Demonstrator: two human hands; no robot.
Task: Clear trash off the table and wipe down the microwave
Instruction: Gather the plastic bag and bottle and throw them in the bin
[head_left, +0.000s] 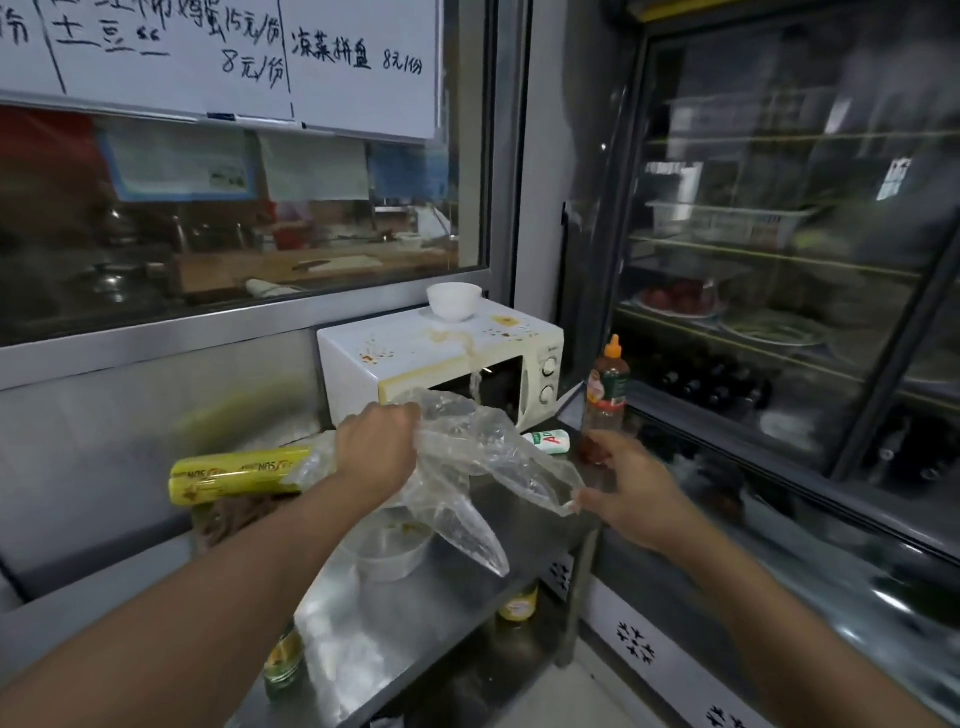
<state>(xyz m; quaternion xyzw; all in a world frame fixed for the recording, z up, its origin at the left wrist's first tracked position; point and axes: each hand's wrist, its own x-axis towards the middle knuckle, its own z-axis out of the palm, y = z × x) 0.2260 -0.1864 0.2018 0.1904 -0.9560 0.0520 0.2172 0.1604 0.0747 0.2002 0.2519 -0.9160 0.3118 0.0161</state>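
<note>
Plastic bag (467, 457) is up in the air between our two hands right now, stretched out over the steel table (431, 613) in front of the microwave (441, 353). Our left hand (376, 449) has its fingers bunched around one end of it, and our right hand (631, 491) is pinching the other corner with the fingertips — so both are grasping the same floppy sheet.

Stuff that could go sideways, as far as we can judge:

- The loose tail of the bag hangs down right over a clear tub (389, 551) sitting on the table. If we swing it carelessly it could drag or tip that tub, and it looks like there's residue inside.
- The sauce bottle (607, 400) stands upright just beside our right hand, near the table edge. A quick pull to the right could knock it off.
- That right-hand pinch is only on a thin corner — slippery film, easy to lose.
- A small white packet (548, 441) lies close behind the bag and could get swept along.

Microwave top is stained with drips running down the door, and a white bowl (453, 300) sits on it, so wiping isn't done yet. The bowl needs moving first or it might slide off.
</note>
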